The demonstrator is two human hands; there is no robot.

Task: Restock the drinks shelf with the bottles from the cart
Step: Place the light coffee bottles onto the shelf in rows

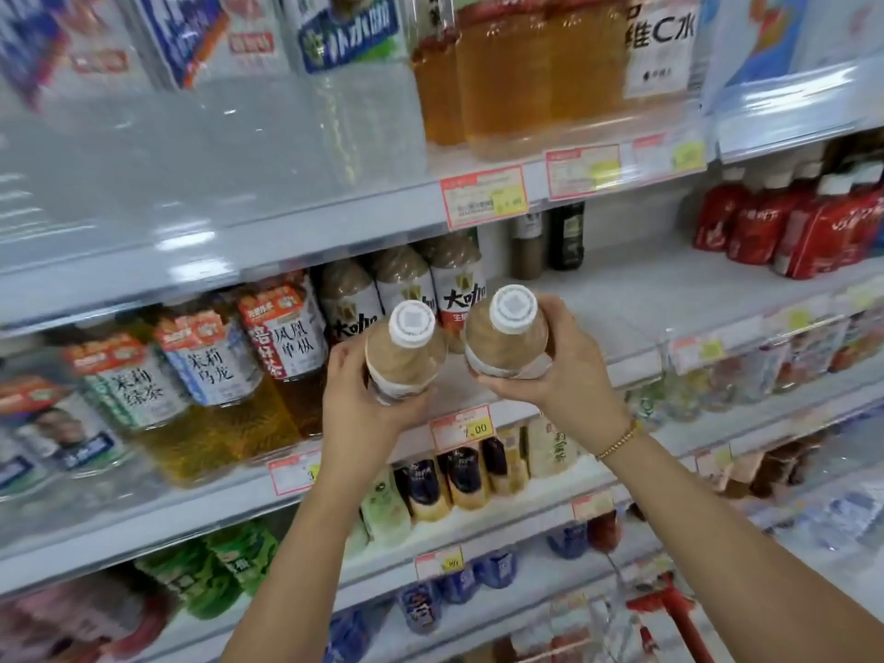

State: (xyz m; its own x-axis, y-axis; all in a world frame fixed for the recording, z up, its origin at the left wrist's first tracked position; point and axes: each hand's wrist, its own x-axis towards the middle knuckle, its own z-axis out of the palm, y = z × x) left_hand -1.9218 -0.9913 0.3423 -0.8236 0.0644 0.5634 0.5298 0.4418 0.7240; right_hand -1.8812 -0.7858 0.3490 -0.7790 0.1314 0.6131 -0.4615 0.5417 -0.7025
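Observation:
I hold two milky-brown bottles with white caps, one in each hand, in front of the drinks shelf (622,308). My left hand (356,399) grips the left bottle (404,356) from the side and below. My right hand (562,366) grips the right bottle (507,334) from its right side. Both bottles tilt their caps toward me. Just behind them, a row of matching bottles (402,284) stands on the shelf. A bare stretch of shelf lies to the right of that row.
Large tea bottles (210,366) fill the shelf to the left. Red bottles (808,227) stand at the far right, two dark bottles (550,241) at the back. Price tags line the shelf edges. The cart's red handle (669,610) shows at the bottom right.

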